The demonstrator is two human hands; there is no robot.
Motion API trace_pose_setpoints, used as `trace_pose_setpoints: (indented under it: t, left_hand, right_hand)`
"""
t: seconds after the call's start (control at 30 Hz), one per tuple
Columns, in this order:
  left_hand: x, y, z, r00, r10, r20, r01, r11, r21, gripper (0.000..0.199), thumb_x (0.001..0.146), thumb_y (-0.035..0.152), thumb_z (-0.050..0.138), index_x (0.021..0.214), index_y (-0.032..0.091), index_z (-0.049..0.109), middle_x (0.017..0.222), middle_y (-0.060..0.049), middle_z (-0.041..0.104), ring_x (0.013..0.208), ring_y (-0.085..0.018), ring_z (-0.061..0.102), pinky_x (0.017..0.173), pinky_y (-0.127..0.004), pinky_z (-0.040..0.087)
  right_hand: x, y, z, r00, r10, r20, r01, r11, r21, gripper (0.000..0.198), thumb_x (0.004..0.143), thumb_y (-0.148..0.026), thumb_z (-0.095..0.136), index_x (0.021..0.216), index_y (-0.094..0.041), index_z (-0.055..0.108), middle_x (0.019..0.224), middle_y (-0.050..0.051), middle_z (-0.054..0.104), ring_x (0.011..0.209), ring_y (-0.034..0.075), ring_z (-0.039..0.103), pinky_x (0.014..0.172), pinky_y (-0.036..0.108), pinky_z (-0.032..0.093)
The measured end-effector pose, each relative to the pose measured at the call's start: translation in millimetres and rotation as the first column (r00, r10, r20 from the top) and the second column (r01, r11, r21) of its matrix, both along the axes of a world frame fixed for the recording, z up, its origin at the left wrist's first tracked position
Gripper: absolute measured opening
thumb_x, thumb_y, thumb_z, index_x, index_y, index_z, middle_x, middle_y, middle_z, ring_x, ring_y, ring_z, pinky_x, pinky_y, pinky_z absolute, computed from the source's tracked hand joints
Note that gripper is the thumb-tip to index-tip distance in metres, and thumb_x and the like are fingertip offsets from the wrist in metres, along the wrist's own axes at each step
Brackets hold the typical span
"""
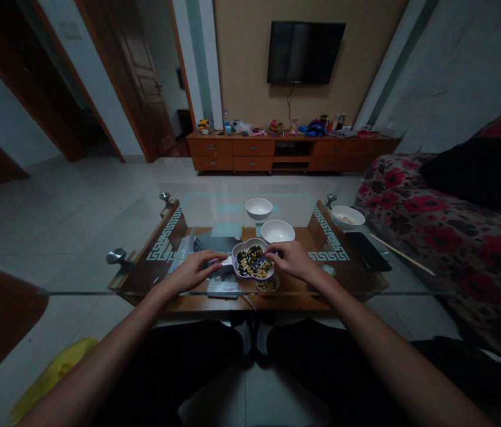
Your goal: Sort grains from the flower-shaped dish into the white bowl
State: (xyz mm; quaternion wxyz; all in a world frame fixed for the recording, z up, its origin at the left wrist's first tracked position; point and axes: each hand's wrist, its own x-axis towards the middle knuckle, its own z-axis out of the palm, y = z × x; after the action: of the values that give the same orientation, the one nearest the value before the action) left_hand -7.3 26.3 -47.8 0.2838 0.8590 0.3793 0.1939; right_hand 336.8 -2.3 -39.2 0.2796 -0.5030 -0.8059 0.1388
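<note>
1. The left hand lies flat on the glass table, fingers loosely spread, touching the bean dish's left rim.
2. The right hand has its fingertips pinched at the dish's right edge; what they hold I cannot tell.
3. Two white bowls stand just behind.

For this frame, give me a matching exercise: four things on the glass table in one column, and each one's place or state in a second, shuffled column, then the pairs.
Things
1. flower-shaped dish
2. far white bowl
3. black phone
4. right-corner bowl

Places or states
A. lies flat near the table's right edge, beside a thin stick
B. empty, farthest along the table's middle
C. full of mixed dark and pale beans, between left hand and right hand
D. holds a little pale content, by the sofa

Pairs: 1-C, 2-B, 3-A, 4-D
</note>
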Motion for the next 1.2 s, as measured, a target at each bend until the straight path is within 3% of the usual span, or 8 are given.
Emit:
trace_pose_setpoints:
  t: [0.27, 0.53, 0.63, 0.73, 0.87, 0.97, 1.07, 1.2]
  left_hand:
    - [-1.0, 0.1, -1.6, 1.000, -0.002, 0.000, 0.002, 1.000, 0.013, 0.048, 0.104, 0.058, 0.052, 0.135, 0.027, 0.070, 0.126, -0.008, 0.072, 0.113, -0.023, 0.067, 0.106, -0.044, 0.054]
    - [28.1, -32.1, 22.5, 0.991, -0.008, 0.131, -0.037, 0.938, 0.345, 0.044, 0.103, 0.045, 0.060, 0.142, 0.026, 0.060, 0.139, -0.011, 0.061, 0.132, -0.026, 0.057, 0.114, -0.052, 0.049]
    - [56.7, -63.9, 35.4, 0.977, -0.174, 0.121, 0.119, 0.923, 0.365, 0.036, 0.105, 0.037, 0.056, 0.139, 0.025, 0.063, 0.136, -0.011, 0.065, 0.130, -0.024, 0.058, 0.112, -0.048, 0.049]
    - [82.2, -94.6, 33.5, 0.887, -0.458, -0.060, 0.458, 0.857, 0.238, 0.029, 0.107, 0.034, 0.051, 0.128, 0.024, 0.068, 0.114, -0.006, 0.074, 0.110, -0.020, 0.066, 0.099, -0.040, 0.052]
    - [99.7, -123.0, 5.3, 0.712, -0.609, -0.350, 0.685, 0.711, 0.157, 0.017, 0.100, 0.036, 0.064, 0.103, 0.022, 0.073, 0.087, -0.003, 0.074, 0.082, -0.021, 0.069, 0.071, -0.039, 0.049]
    - [105.9, -137.0, -24.7, 0.643, -0.590, -0.488, 0.721, 0.682, 0.125, 0.022, 0.096, 0.043, 0.068, 0.096, 0.021, 0.073, 0.081, -0.003, 0.074, 0.075, -0.023, 0.071, 0.063, -0.039, 0.046]
    - [113.7, -153.3, -56.1, 0.583, -0.606, -0.541, 0.760, 0.642, 0.099, 0.025, 0.097, 0.046, 0.066, 0.099, 0.022, 0.075, 0.081, -0.003, 0.075, 0.074, -0.025, 0.072, 0.060, -0.041, 0.047]
    - [126.0, -185.2, -99.0, 0.417, -0.702, -0.577, 0.860, 0.511, 0.000, 0.019, 0.093, 0.042, 0.071, 0.091, 0.023, 0.074, 0.077, -0.001, 0.074, 0.071, -0.023, 0.071, 0.053, -0.041, 0.046]
  right_hand:
    - [-41.7, 11.1, -10.2, 0.986, 0.088, -0.141, -0.094, 0.995, -0.037, 0.012, 0.097, -0.027, 0.072, 0.102, -0.025, 0.083, 0.104, 0.006, 0.083, 0.091, 0.020, 0.074, 0.083, 0.034, 0.055]
    - [-41.9, 1.4, -15.2, 0.997, 0.071, -0.041, -0.072, 0.997, -0.038, 0.016, 0.096, -0.024, 0.073, 0.109, -0.028, 0.082, 0.094, 0.002, 0.082, 0.075, 0.018, 0.071, 0.070, 0.031, 0.052]
    - [-34.3, -2.5, -11.1, 0.994, 0.044, -0.098, -0.046, 0.999, -0.015, 0.013, 0.096, -0.027, 0.071, 0.104, -0.028, 0.081, 0.092, 0.002, 0.082, 0.075, 0.019, 0.071, 0.071, 0.032, 0.053]
    - [-16.9, -5.9, -3.1, 0.977, -0.029, -0.212, 0.028, 1.000, -0.009, 0.013, 0.095, -0.033, 0.070, 0.099, -0.025, 0.080, 0.090, 0.004, 0.082, 0.073, 0.018, 0.071, 0.069, 0.031, 0.053]
    - [8.3, -7.3, -0.1, 0.946, -0.112, -0.304, 0.114, 0.993, -0.011, 0.021, 0.093, -0.042, 0.068, 0.089, -0.022, 0.074, 0.082, 0.005, 0.079, 0.064, 0.017, 0.065, 0.061, 0.029, 0.048]
    - [17.6, -5.0, -5.0, 0.937, -0.162, -0.310, 0.175, 0.985, 0.012, 0.027, 0.095, -0.048, 0.064, 0.090, -0.022, 0.068, 0.077, 0.004, 0.074, 0.061, 0.017, 0.062, 0.057, 0.028, 0.044]
    - [18.1, -1.3, -8.6, 0.966, -0.160, -0.203, 0.176, 0.982, 0.065, 0.025, 0.098, -0.045, 0.057, 0.092, -0.022, 0.065, 0.074, 0.003, 0.070, 0.062, 0.017, 0.060, 0.059, 0.029, 0.042]
    - [17.0, 1.4, -9.2, 0.993, -0.118, -0.004, 0.118, 0.985, 0.123, 0.019, 0.101, -0.037, 0.055, 0.094, -0.023, 0.066, 0.081, 0.006, 0.071, 0.070, 0.019, 0.063, 0.066, 0.032, 0.043]
